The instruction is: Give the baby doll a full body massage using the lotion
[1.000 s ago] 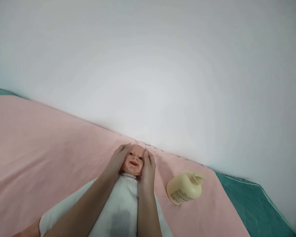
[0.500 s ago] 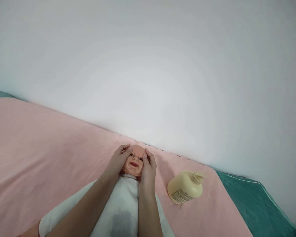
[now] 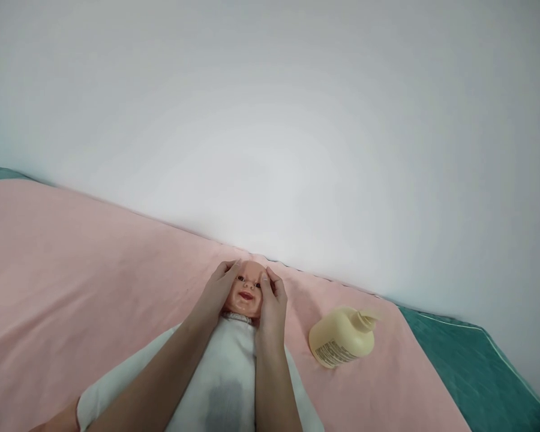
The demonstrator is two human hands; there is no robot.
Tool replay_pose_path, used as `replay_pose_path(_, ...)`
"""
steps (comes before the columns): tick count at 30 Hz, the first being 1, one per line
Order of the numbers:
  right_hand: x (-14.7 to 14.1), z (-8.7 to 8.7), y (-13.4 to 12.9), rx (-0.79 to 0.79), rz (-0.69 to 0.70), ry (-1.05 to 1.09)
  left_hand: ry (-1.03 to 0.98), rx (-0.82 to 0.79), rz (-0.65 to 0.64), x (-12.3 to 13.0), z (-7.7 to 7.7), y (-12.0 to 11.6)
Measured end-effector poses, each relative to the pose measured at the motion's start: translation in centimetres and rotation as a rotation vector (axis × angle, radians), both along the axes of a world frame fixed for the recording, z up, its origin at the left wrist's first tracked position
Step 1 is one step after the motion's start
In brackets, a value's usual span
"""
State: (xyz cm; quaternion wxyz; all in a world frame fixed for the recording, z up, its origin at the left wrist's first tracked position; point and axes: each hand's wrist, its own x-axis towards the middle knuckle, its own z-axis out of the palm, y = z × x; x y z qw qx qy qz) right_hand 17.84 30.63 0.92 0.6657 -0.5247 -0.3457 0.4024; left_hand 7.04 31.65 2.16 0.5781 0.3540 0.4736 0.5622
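A baby doll (image 3: 247,297) in a white top with a grey patch lies on its back, its head toward the wall. My left hand (image 3: 218,290) curves round one side of the doll's head, thumb near the brow. On the opposite side my right hand (image 3: 273,304) cups the head, with its thumb beside the eye. Both forearms pass over the doll's white top (image 3: 227,366), hiding parts of it. To the right of my right hand, a pale yellow pump bottle (image 3: 342,339) with a printed label stands apart from the doll.
A pink cloth (image 3: 94,258) lies under the doll and the bottle. Green fabric (image 3: 468,360) shows past the cloth at the right and in the far left corner. A plain white wall (image 3: 270,132) rises right behind the far edge.
Both thumbs have shifted slightly up and outward on the doll's head, uncovering a little more of the eyes. The whole view has moved slightly; the bottle stands as before.
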Motion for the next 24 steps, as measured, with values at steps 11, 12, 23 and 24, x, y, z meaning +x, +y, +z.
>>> replay_pose_path(11,-0.1,0.9,-0.5,-0.046,-0.013,-0.120,0.085,-0.082,-0.035,-0.4,1.5,-0.5)
replay_pose_path(12,-0.1,0.8,-0.5,-0.044,-0.021,-0.113,0.086,-0.074,-0.031,-0.3,1.2,-0.3)
replay_pose_path(23,0.3,0.2,0.1,-0.008,-0.038,-0.016,-0.001,-0.039,-0.007,-0.2,-0.4,0.7)
replay_pose_path(24,0.3,0.1,0.1,0.001,-0.043,-0.021,0.001,-0.036,-0.001,-0.2,-0.3,0.6)
